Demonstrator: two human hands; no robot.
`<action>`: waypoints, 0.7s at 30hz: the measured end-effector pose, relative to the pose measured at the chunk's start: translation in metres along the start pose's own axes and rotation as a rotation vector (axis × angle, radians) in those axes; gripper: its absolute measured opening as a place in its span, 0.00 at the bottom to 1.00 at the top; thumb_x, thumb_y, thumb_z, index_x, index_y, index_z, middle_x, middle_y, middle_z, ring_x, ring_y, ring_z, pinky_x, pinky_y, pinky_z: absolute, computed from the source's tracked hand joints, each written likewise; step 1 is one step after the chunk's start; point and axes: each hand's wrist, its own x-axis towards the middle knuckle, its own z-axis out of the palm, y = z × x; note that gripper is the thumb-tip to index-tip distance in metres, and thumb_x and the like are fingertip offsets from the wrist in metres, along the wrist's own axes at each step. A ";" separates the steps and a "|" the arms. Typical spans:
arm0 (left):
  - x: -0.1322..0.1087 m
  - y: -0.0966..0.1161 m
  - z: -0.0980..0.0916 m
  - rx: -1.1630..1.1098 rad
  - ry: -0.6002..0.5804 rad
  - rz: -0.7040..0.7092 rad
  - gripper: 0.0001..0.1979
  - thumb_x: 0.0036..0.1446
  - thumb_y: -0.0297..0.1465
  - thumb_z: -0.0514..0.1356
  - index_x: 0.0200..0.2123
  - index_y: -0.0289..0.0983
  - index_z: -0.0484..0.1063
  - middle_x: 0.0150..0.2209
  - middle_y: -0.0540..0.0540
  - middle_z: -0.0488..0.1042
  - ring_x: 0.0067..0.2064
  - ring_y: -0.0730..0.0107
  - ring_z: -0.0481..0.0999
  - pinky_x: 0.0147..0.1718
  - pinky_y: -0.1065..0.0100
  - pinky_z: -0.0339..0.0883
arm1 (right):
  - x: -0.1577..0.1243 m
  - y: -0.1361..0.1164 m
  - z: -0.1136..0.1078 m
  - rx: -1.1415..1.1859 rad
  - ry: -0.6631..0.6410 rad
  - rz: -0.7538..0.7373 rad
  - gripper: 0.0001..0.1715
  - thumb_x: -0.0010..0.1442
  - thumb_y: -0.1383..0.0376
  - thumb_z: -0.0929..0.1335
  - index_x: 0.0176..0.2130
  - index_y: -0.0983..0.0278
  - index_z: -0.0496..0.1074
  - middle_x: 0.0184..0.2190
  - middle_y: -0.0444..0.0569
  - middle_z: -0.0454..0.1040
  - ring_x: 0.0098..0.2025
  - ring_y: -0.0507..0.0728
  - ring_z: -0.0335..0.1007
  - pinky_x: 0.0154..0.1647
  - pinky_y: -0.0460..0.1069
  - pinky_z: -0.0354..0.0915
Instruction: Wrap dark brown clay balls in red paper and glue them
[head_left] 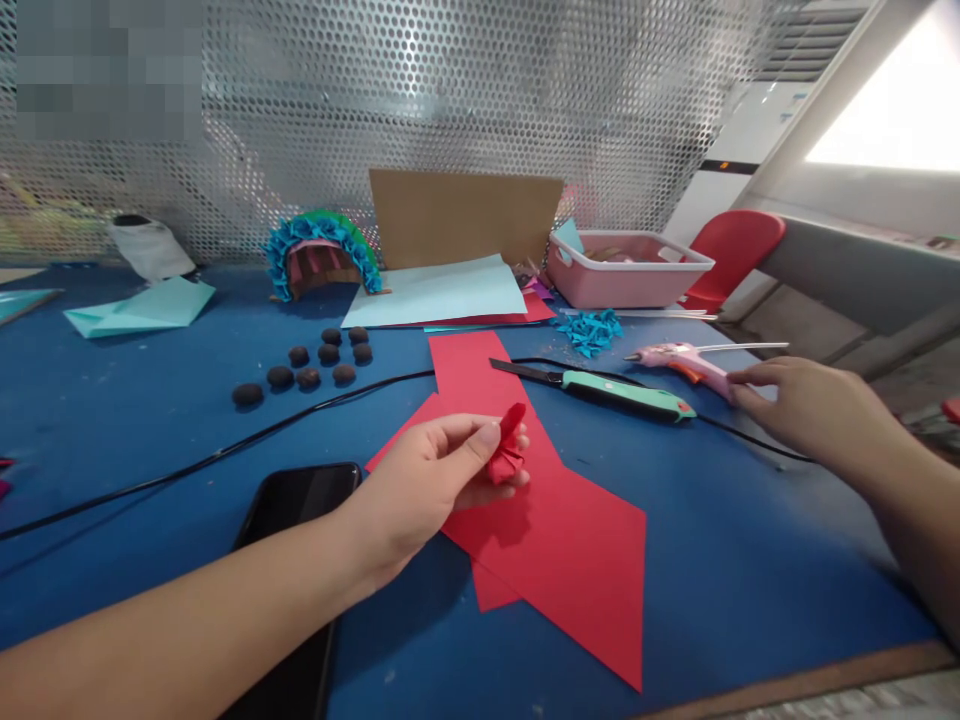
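Observation:
My left hand [431, 478] pinches a small folded red paper piece [508, 455] between thumb and fingers, held just above red paper sheets [570, 545] on the blue table. My right hand [806, 405] reaches out at the right, its curled fingertips touching the handle end of a pink glue gun [679, 358] that lies on the table. A green-handled craft knife [622, 393] lies between the two hands, blade pointing left.
A black cable [225, 448] crosses the blue table [112, 400]. A black phone [300, 495] lies under my left forearm. Several dark round balls [311, 365], a blue-ruffled paper arch [322, 255], light blue sheets [439, 290], cardboard [465, 215], a pink bin [626, 268] and blue scraps [592, 330] sit further back.

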 end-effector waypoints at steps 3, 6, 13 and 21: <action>-0.001 -0.001 0.001 0.034 0.022 0.000 0.11 0.59 0.36 0.62 0.36 0.34 0.79 0.33 0.47 0.76 0.35 0.74 0.74 0.43 0.70 0.71 | 0.013 -0.018 -0.009 0.011 0.004 0.074 0.13 0.53 0.59 0.70 0.20 0.59 0.70 0.20 0.45 0.69 0.30 0.64 0.72 0.36 0.65 0.69; -0.003 -0.002 0.003 0.071 0.041 0.010 0.10 0.59 0.35 0.62 0.39 0.35 0.79 0.36 0.46 0.77 0.37 0.74 0.75 0.45 0.71 0.69 | 0.036 -0.068 -0.029 0.057 -0.003 0.125 0.11 0.59 0.57 0.66 0.32 0.60 0.74 0.35 0.53 0.74 0.43 0.68 0.72 0.45 0.71 0.65; -0.012 0.002 0.006 0.036 -0.018 0.060 0.14 0.54 0.34 0.67 0.43 0.35 0.74 0.34 0.47 0.80 0.34 0.75 0.76 0.40 0.72 0.70 | 0.078 -0.203 -0.050 0.797 -0.426 0.046 0.10 0.60 0.59 0.68 0.34 0.62 0.75 0.29 0.45 0.77 0.30 0.50 0.73 0.30 0.45 0.69; -0.008 0.003 -0.004 -0.057 0.056 0.020 0.16 0.49 0.34 0.70 0.38 0.33 0.71 0.31 0.48 0.79 0.33 0.73 0.79 0.38 0.71 0.72 | 0.084 -0.213 -0.015 1.084 -0.486 0.150 0.04 0.55 0.64 0.72 0.32 0.63 0.77 0.30 0.46 0.75 0.31 0.49 0.72 0.31 0.44 0.68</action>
